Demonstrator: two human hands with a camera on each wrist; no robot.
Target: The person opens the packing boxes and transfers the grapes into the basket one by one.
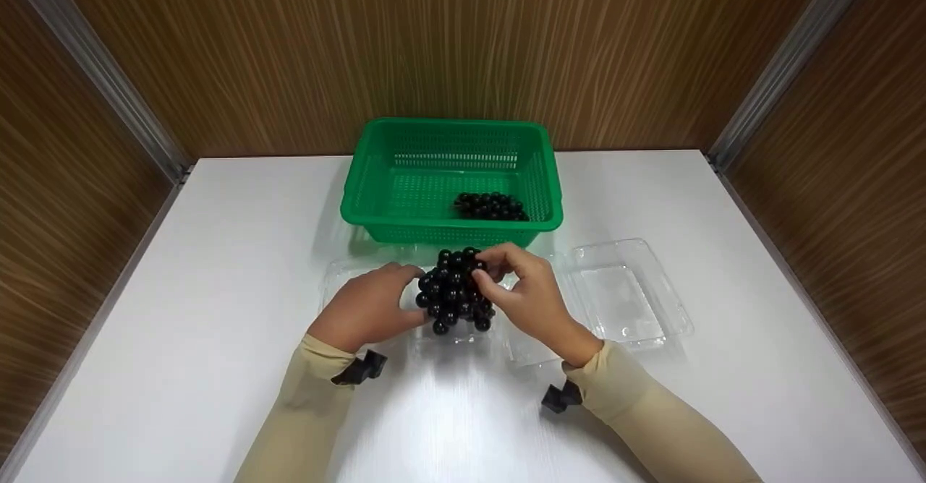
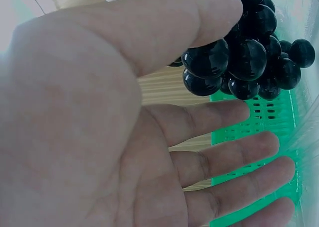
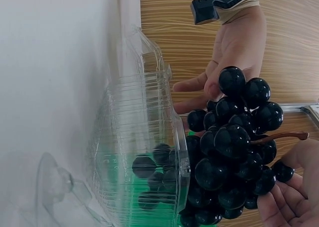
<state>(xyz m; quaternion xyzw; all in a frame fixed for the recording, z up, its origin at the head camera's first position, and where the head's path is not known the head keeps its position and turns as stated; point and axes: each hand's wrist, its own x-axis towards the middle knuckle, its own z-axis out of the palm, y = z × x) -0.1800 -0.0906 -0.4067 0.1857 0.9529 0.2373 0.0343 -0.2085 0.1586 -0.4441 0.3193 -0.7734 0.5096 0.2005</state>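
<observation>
A bunch of black grapes (image 1: 452,291) with a short brown stem (image 3: 281,136) is held up over a clear plastic box (image 1: 463,332). My right hand (image 1: 532,298) pinches a grape at the bunch's right side between thumb and fingers, seen closely in the right wrist view. On the other side is my left hand (image 1: 372,306). Its fingers (image 2: 234,155) are extended and spread, and its thumb (image 2: 199,18) lies against the grapes in the left wrist view. Part of the box is hidden by the bunch and the hands.
A green plastic basket (image 1: 451,231) stands behind the hands, with another bunch of black grapes (image 1: 492,207) in its front right part. An opened clear plastic box (image 1: 622,302) lies to the right. Wood-patterned walls (image 1: 463,49) enclose the white table (image 1: 239,251).
</observation>
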